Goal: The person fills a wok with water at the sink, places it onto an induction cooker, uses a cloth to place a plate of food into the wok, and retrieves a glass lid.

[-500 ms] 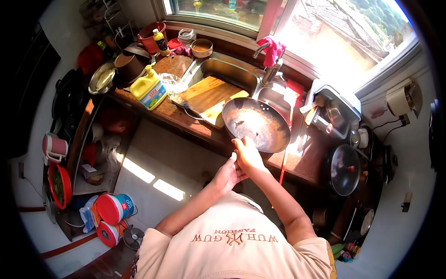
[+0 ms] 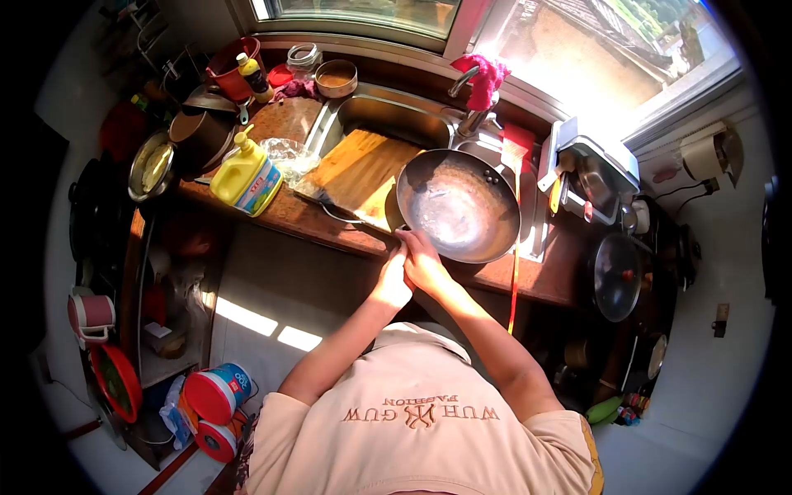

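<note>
A dark wok (image 2: pixel 459 210) with a worn, shiny inside is held over the front edge of the sink (image 2: pixel 388 111), its inner face turned up toward me. My right hand (image 2: pixel 422 262) is closed at the wok's near left rim, where the handle appears to be; the fingers hide most of it. Pressed up against it, my left hand (image 2: pixel 393 282) is closed around the same spot. Just left of the wok, a wooden cutting board (image 2: pixel 359 173) lies across the sink. Behind the wok stands the faucet (image 2: pixel 474 120), with a pink cloth (image 2: pixel 488 82) draped over it.
A yellow jug with a pump (image 2: pixel 247 177) stands on the counter to the left. A red long-handled spatula (image 2: pixel 517 148) runs down past the wok's right side. Farther right are a grey bin (image 2: pixel 590 173) of utensils and a glass lid (image 2: pixel 617 276).
My left hand, earlier loosely open below my right wrist, has moved up and closed beside my right hand. The wok has turned, showing more of its inside.
</note>
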Demonstrator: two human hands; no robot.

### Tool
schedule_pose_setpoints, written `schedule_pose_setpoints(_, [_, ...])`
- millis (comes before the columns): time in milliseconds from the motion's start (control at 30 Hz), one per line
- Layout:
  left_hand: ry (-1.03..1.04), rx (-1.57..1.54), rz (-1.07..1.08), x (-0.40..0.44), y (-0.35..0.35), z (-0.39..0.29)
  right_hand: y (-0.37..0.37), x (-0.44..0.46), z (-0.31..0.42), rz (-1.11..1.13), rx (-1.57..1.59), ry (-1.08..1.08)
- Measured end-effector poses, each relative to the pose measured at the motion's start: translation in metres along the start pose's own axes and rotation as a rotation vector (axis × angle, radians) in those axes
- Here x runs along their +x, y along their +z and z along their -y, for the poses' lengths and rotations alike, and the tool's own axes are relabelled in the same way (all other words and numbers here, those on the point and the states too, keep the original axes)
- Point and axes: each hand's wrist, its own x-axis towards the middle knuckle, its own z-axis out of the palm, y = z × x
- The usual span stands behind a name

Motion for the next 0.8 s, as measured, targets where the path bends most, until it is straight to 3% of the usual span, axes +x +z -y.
schedule_pose_setpoints(67, [0.083,0.058,-0.085,0.005,0.009,-0.008,-0.005,0.013,-0.009,0.079,0.065,-0.06])
schedule_pose_setpoints(133, [0.009,0.018,-0.15,0.012,0.011,-0.02,-0.03,0.042,-0.005,0.278,0.063,0.164])
schedule_pose_setpoints(200, [0.006,0.111,-0.169,0.021,0.001,-0.019,-0.042,0.062,-0.03,0.043,-0.027,-0.021])
schedule_pose_setpoints(233, [0.005,0.119,-0.207,0.023,0.007,-0.021,-0.061,0.079,-0.031,0.012,-0.137,0.091])
schedule_pose_setpoints(267, [-0.006,0.124,-0.248,0.026,0.007,-0.025,-0.07,0.096,-0.051,-0.191,-0.35,-0.076])
schedule_pose_setpoints(367, [0.013,0.182,-0.228,0.041,-0.002,-0.038,-0.109,0.154,-0.116,-0.319,-0.596,-0.035])
schedule_pose_setpoints(400, [0.008,0.199,-0.231,0.044,-0.003,-0.042,-0.116,0.17,-0.152,-0.315,-0.696,-0.05])
schedule_pose_setpoints(467, [0.008,0.22,-0.23,0.048,0.005,-0.05,-0.13,0.205,-0.203,-0.103,-0.993,0.186])
schedule_pose_setpoints(600, [0.02,0.283,-0.183,0.052,0.009,-0.062,-0.146,0.244,-0.23,-0.059,-0.966,0.324])
schedule_pose_setpoints(733, [0.072,0.339,-0.186,0.057,0.011,-0.07,-0.138,0.259,-0.293,-0.055,-0.986,0.329])
schedule_pose_setpoints(800, [0.089,0.351,-0.194,0.061,0.008,-0.074,-0.128,0.259,-0.309,-0.182,-1.001,0.262])
